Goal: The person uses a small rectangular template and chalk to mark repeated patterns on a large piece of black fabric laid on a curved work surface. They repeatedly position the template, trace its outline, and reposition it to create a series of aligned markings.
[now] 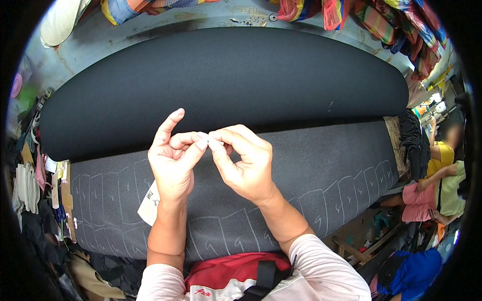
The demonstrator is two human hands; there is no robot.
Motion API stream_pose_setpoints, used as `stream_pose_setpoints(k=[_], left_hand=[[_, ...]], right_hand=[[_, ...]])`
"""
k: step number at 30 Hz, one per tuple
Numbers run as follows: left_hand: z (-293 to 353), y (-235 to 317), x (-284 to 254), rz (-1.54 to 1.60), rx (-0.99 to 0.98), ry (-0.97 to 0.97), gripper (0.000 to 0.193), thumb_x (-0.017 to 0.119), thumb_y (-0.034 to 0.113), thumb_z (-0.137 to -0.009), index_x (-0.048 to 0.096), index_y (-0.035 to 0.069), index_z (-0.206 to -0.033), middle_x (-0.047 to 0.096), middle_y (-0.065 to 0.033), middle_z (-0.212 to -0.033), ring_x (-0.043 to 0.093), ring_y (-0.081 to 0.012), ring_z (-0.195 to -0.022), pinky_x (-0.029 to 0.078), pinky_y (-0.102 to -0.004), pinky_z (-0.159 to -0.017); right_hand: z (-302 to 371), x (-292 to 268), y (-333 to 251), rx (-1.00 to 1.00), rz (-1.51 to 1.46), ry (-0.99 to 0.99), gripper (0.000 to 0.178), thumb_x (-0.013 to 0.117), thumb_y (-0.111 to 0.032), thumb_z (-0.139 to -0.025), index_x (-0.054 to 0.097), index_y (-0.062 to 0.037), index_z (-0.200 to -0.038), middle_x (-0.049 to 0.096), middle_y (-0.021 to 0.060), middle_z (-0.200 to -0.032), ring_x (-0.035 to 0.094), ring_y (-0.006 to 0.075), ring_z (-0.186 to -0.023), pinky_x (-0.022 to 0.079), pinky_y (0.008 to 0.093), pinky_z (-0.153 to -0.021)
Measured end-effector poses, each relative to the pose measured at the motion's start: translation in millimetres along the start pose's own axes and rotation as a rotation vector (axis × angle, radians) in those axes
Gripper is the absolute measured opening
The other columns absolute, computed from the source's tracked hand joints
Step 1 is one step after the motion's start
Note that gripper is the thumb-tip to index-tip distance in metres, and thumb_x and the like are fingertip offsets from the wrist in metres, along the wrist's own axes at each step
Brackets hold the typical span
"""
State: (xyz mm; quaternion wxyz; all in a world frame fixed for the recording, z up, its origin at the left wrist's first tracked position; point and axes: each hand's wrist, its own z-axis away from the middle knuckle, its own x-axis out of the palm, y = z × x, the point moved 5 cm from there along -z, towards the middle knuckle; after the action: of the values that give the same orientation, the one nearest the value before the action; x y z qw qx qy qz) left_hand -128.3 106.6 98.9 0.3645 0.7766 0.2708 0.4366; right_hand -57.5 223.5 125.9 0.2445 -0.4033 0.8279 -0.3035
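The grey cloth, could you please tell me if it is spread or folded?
The grey cloth is spread: it lies flat, rows of chalk outlines showing.

Past my wooden surface, its bare brown edge showing at both ends, I see a pale grey-blue panel with brownish stains. Bright checked and striped woven material hangs along the top. Folded grey-white cloth is piled to my left. On my right a low, rough wooden frame stands on the dim brownish floor; farther off, light glares near a small white machine.
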Motion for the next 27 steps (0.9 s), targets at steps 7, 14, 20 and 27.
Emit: stream_pose_setpoints(k=[7,14,20,27], left_hand=[[0.4,-5.7,0.0,0.152,-0.113,-0.018,0.058,0.061,-0.011,-0.079,0.035,-0.007,-0.131,0.068,-0.0162,-0.089,0.067,-0.0193,-0.082,0.055,-0.0298,-0.078],[-0.8,-14.2,-1.8,0.233,-0.169,-0.002,0.063,0.061,-0.01,-0.08,0.029,-0.006,-0.134,0.068,-0.0158,-0.087,0.068,-0.019,-0.079,0.056,-0.0281,-0.072],[0.4,-17.5,-5.7,0.214,-0.164,0.058,0.06,0.061,-0.01,-0.079,0.03,-0.007,-0.131,0.068,-0.0148,-0.084,0.067,-0.0176,-0.075,0.056,-0.0253,-0.067],[0.1,-15.2,-9.9,0.153,-0.231,0.089,0.061,0.062,-0.009,-0.078,0.03,-0.008,-0.13,0.067,-0.0144,-0.078,0.067,-0.0171,-0.07,0.055,-0.0249,-0.065]], right_hand=[[-0.3,-2.9,-6.7,-0.107,0.077,0.012,0.014,0.066,0.006,-0.076,0.066,0.0042,-0.09,0.064,0.0117,-0.079,0.062,0.0146,-0.066,0.05,0.023,-0.056],[-2.2,-4.1,-6.6,-0.133,0.142,-0.001,0.015,0.067,0.007,-0.074,0.066,0.0037,-0.089,0.064,0.0121,-0.08,0.064,0.0175,-0.067,0.052,0.0246,-0.058],[0.2,-1.4,-4.0,-0.057,0.12,-0.012,0.014,0.066,0.006,-0.075,0.066,0.0042,-0.089,0.064,0.0122,-0.08,0.064,0.0174,-0.067,0.051,0.0245,-0.056],[1.3,2.6,-5.9,-0.108,0.235,-0.017,0.013,0.065,0.006,-0.076,0.065,0.0043,-0.089,0.062,0.0125,-0.078,0.062,0.0185,-0.062,0.05,0.0261,-0.054]])
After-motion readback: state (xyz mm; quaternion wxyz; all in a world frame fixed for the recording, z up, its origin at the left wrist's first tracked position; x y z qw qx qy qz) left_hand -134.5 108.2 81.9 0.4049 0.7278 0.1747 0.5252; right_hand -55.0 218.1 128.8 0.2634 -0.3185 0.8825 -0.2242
